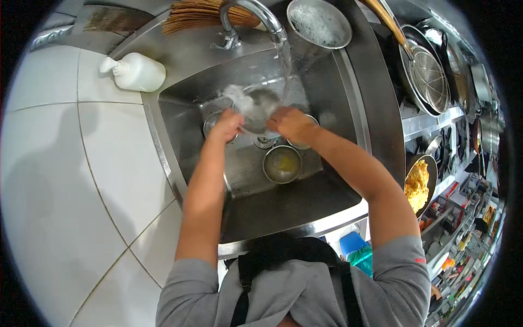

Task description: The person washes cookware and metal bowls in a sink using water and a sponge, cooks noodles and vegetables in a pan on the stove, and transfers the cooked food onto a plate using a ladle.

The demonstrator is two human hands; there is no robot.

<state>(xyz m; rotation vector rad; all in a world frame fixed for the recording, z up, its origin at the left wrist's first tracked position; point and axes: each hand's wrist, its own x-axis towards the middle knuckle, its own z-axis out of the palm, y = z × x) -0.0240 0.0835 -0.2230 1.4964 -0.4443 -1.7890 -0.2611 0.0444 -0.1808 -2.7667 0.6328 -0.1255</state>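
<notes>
A round metal bowl (262, 103), blurred by motion, is held over the sink between my hands. My left hand (227, 126) is closed on its left rim. At the right side my right hand (291, 124) is closed on the near rim, its fingertips partly smeared. White splashing water hides the bowl's far left edge. Below, on the sink floor, stands a small round metal bowl (282, 164) with yellowish liquid in it. Other small metal bowls lie partly hidden under my hands.
The steel sink (180, 163) surrounds my hands. Water runs from the curved faucet (253, 8). A white pump bottle (140, 72) stands left, a bowl of suds (320, 24) at the back right. A straw brush (201, 15) lies behind. Right are a strainer (429, 76) and a pan with yellow food (417, 185).
</notes>
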